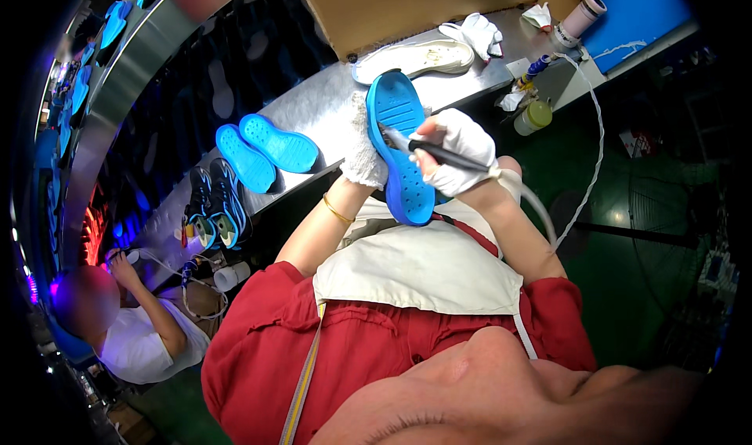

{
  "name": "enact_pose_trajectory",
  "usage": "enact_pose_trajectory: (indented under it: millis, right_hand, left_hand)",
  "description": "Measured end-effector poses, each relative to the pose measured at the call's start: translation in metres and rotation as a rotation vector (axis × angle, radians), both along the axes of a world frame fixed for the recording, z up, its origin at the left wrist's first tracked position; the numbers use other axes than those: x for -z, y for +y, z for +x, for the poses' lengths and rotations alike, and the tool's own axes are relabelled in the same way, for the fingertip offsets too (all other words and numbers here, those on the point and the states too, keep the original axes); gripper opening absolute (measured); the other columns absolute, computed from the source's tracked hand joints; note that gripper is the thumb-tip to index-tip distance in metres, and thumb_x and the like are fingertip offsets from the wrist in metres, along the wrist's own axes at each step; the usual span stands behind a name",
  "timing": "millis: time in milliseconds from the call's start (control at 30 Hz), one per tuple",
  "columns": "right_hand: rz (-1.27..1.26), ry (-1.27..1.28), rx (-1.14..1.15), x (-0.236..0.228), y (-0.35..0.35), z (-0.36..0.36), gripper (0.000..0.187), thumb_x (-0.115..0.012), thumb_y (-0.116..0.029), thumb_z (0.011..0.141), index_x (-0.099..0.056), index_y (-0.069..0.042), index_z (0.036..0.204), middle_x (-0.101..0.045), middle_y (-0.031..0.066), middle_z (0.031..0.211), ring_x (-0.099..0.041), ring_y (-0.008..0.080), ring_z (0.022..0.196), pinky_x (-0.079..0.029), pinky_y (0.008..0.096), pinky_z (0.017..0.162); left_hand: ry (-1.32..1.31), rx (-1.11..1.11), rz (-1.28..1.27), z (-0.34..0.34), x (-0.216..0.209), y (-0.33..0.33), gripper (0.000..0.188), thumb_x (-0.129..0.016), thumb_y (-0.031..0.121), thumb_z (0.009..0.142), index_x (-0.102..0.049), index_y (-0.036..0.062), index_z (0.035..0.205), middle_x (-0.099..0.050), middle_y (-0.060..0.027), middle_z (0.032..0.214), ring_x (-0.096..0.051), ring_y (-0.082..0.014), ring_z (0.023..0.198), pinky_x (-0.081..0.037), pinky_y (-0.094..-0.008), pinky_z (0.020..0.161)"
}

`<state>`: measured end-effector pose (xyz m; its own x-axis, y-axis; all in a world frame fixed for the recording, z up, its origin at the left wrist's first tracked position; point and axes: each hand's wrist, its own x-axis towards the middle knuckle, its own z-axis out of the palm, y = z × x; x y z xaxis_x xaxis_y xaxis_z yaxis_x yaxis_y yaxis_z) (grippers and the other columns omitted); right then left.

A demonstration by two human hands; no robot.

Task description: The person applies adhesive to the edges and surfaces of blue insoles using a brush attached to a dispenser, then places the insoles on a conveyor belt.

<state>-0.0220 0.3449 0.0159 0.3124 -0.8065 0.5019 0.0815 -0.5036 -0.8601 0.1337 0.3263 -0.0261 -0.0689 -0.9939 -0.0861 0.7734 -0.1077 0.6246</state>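
Observation:
My left hand [363, 146], in a white knit glove, grips a blue shoe sole [397, 104] by its left edge. The sole is held upright over my lap, its inner face with ribs and small holes turned toward me. In my right hand [462, 151], partly covered by a white glove with bare fingertips, is a brush [450, 155] with a dark handle. A pale tube [536, 204] runs from the back of the handle. The brush's tip meets the sole near its left rim, about halfway along.
Two more blue soles [274, 151] lie on the metal bench [329, 92], near a pair of black-and-blue shoes [219, 202]. Behind my hands are a cream shoe piece [415, 59] and a white glove [478, 34]. A cardboard box [415, 6] stands at the back. Another person [149, 331] sits at left.

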Motion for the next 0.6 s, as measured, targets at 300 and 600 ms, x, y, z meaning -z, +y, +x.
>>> enact_pose_trajectory:
  millis: [300,600]
  right_hand:
    - [0.153,-0.052,-0.050,0.021,0.018,-0.024,0.015,-0.066,0.000,0.079,-0.055,-0.002,0.088,-0.065,0.0109,0.083,-0.064,0.0112,0.065,-0.053,0.0251,0.063]
    - [0.103,-0.100,-0.085,0.019,0.021,-0.035,0.014,-0.064,0.002,0.082,-0.054,0.000,0.091,-0.062,0.0107,0.084,-0.065,0.0134,0.072,-0.053,0.0260,0.066]
  left_hand:
    - [0.110,0.379,0.002,0.003,-0.012,0.027,0.093,-0.024,0.078,0.083,-0.036,0.0055,0.139,-0.052,-0.0246,0.128,-0.054,-0.0368,0.114,-0.045,-0.0472,0.098]
    - [-0.138,0.397,-0.002,-0.011,-0.007,0.028,0.100,-0.028,0.083,0.075,-0.039,0.0036,0.136,-0.054,-0.0180,0.127,-0.059,-0.0294,0.106,-0.051,-0.0404,0.090]
